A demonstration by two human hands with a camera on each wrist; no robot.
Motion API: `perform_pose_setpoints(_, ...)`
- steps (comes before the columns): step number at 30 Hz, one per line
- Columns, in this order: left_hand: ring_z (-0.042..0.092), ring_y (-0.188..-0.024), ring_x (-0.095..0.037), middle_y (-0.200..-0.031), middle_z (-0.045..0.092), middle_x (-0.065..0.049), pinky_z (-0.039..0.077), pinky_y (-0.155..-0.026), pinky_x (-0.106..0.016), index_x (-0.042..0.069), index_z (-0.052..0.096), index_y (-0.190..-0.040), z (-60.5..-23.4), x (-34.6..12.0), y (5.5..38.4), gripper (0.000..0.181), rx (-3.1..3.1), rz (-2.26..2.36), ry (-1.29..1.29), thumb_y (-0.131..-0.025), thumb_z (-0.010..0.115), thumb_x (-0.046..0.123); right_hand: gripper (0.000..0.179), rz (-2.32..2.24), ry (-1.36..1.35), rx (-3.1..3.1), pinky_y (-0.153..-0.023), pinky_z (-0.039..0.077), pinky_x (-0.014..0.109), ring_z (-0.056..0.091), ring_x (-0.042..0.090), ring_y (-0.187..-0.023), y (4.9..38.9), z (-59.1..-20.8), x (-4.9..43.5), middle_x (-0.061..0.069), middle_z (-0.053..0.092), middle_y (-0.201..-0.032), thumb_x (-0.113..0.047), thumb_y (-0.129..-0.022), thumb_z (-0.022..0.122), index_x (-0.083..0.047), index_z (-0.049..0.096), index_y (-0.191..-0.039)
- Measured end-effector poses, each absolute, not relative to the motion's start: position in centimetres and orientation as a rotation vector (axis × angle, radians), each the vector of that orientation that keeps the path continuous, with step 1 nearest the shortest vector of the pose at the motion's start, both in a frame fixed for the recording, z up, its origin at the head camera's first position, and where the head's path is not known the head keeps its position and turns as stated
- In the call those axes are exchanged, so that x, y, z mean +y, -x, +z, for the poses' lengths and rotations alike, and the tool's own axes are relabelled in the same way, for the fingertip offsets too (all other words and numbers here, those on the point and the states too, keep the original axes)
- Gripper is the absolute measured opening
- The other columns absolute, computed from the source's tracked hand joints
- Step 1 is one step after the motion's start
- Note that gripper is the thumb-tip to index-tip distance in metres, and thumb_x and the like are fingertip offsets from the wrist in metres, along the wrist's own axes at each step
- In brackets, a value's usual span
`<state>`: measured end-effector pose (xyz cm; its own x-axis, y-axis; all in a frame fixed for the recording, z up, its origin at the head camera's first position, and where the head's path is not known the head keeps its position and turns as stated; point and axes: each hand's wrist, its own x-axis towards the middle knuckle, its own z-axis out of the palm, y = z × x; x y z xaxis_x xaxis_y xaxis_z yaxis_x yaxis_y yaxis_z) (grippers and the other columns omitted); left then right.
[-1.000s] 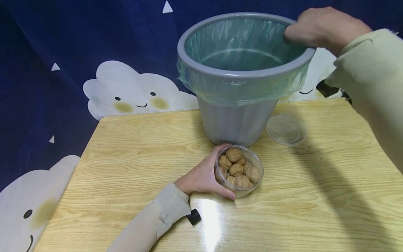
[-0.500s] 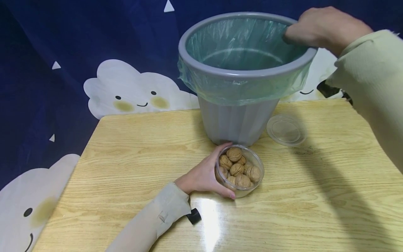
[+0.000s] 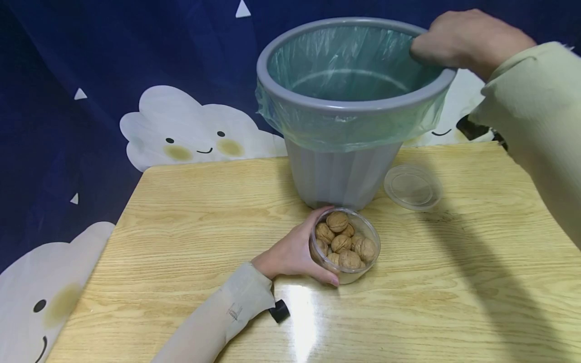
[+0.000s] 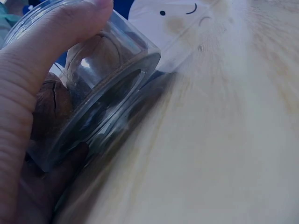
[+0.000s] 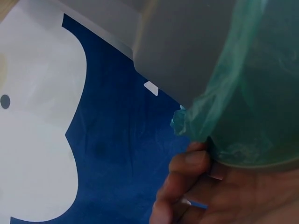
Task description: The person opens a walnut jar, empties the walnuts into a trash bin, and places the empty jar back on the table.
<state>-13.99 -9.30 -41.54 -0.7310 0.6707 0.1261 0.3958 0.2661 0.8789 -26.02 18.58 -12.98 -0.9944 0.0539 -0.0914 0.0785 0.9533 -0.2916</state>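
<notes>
My left hand [image 3: 297, 254] grips a clear round plastic tub [image 3: 353, 278] from its left side, thumb at the front and fingers round the back. Several whole walnuts [image 3: 341, 244] lie in the uncovered tub. In the left wrist view the tub's base [image 4: 105, 112] leans at a slant close over the table. Right behind the tub stands a grey trash bin [image 3: 340, 176], lined with a thin green bag [image 3: 336, 132] folded over its rim. My right hand [image 3: 472, 40] holds the bin's right rim, thumb inside; the right wrist view has curled fingers [image 5: 189, 163] beneath the rim.
A clear round lid [image 3: 413, 187] lies flat on the wooden table [image 3: 204, 212], right of the bin's foot. Behind the table hangs a dark blue cloth [image 3: 190, 45] with white smiling clouds. A small black object [image 3: 279, 311] shows by the left cuff.
</notes>
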Motion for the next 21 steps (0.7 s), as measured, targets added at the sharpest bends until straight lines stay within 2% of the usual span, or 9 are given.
perform_pose_setpoints(6, 0.041, -0.138, -0.005, -0.147, 0.038, 0.017, 0.035, -0.12, -0.035, 0.036, 0.019, -0.15, -41.51, -9.36, 14.08, 0.13, 2.269, 1.454, -0.996, -0.047, 0.099, 0.036, 0.041, -0.428, -0.09, 3.023, -0.075, 0.041, 0.046, 0.052, 0.036, -0.094, 25.96, -13.03, 18.52, 0.014, 0.057, -0.09, -0.032, -0.098, 0.031, -0.002, 0.056, -0.113)
perform_pose_setpoints(14, 0.041, -0.139, -0.006, -0.147, 0.039, 0.016, 0.034, -0.121, -0.035, 0.036, 0.019, -0.15, -41.76, -9.65, 13.97, 0.133, 2.253, 1.482, -0.962, -0.045, 0.1, 0.034, 0.042, -0.447, -0.092, 3.022, -0.079, 0.042, 0.053, 0.052, 0.037, -0.098, 26.11, -13.24, 18.0, 0.016, 0.058, -0.1, -0.032, -0.097, 0.033, -0.003, 0.058, -0.115)
perform_pose_setpoints(17, 0.04, -0.14, -0.006, -0.149, 0.038, 0.015, 0.032, -0.122, -0.036, 0.04, 0.015, -0.151, -41.81, -9.78, 13.9, 0.137, 2.259, 1.478, -0.924, -0.044, 0.1, 0.034, 0.041, -0.434, -0.098, 3.019, -0.078, 0.042, 0.053, 0.052, 0.037, -0.097, 26.19, -13.17, 17.94, 0.016, 0.059, -0.099, -0.032, -0.096, 0.033, -0.003, 0.058, -0.113)
perform_pose_setpoints(21, 0.041, -0.139, -0.006, -0.148, 0.039, 0.015, 0.033, -0.122, -0.034, 0.038, 0.018, -0.151, -41.88, -9.76, 14.04, 0.137, 2.275, 1.473, -0.963, -0.041, 0.1, 0.035, 0.041, -0.424, -0.098, 3.019, -0.076, 0.042, 0.051, 0.052, 0.036, -0.097, 26.29, -13.15, 18.1, 0.015, 0.059, -0.097, -0.032, -0.096, 0.033, -0.003, 0.058, -0.112)
